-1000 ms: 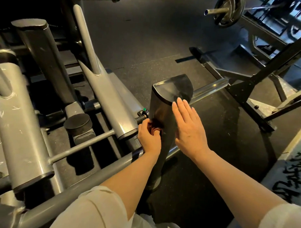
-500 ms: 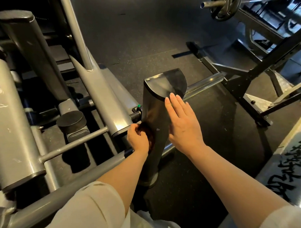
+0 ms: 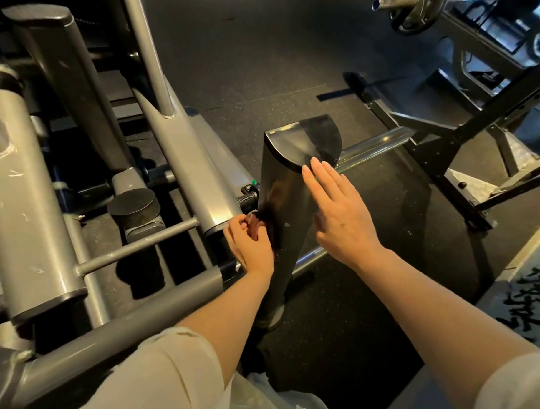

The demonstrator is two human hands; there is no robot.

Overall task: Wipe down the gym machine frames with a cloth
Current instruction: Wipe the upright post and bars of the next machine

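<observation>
2 hands work on 1 dark upright post, its long axis vertical from the rubber floor to a flat cap. The left hand grips a bunched reddish-brown cloth against the post's left edge, mid-height. The right hand lies flat, fingers straight, on the post's right face below the cap. Grey frame tubes crowd the left; open floor lies right.
</observation>
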